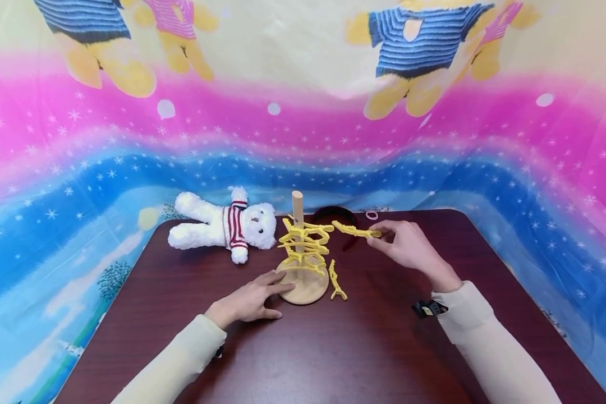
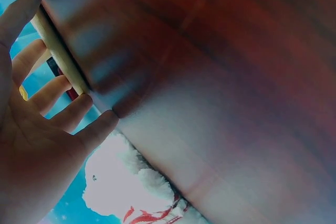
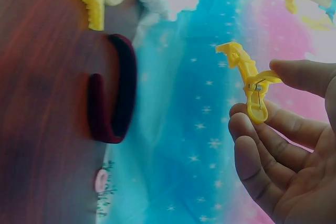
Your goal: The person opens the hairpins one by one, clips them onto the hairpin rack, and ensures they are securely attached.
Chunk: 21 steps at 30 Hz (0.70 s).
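My right hand pinches a yellow alligator hair clip by its handle end, in the air right of the wooden stand. In the right wrist view the thumb and fingers sit on the two handles of this hair clip, its spring showing between them. My left hand lies with spread fingers at the left edge of the stand's round base. Several yellow hair clips are clipped around the upright wooden post. One more loose hair clip lies on the table beside the base.
A white teddy bear in a striped sweater lies left of the stand. Behind the stand, a dark red headband and a small pink hair tie lie near the table's back edge. A printed cloth hangs behind the table.
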Motion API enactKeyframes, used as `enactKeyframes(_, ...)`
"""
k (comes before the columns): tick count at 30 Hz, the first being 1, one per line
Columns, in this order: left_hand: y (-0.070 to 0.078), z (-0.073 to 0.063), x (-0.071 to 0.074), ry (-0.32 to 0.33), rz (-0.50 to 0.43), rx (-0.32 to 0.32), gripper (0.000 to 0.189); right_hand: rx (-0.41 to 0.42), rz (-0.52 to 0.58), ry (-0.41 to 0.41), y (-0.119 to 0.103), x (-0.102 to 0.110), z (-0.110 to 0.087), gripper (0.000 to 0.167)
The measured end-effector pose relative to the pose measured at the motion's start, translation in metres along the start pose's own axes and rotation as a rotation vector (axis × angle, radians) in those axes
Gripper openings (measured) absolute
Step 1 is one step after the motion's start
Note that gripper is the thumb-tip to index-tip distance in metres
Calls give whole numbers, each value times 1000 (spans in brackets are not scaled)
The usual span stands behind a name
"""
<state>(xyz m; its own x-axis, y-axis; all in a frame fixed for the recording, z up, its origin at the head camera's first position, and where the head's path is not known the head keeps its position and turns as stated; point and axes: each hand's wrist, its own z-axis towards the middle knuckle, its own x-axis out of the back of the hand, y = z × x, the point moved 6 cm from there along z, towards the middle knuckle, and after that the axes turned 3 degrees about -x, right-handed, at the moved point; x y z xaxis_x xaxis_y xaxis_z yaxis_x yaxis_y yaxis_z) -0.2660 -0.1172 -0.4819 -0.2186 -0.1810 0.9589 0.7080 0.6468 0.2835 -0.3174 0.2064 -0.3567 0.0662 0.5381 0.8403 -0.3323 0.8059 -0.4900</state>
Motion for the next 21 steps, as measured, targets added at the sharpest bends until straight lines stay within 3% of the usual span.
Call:
enactKeyframes(13,0,1,-1,-6,-1,11,69,60,16,32,-24,31,0,33)
enactKeyframes(21,1,1,0,-6,-2,20,69,163,33,65,-45,39,-4,27)
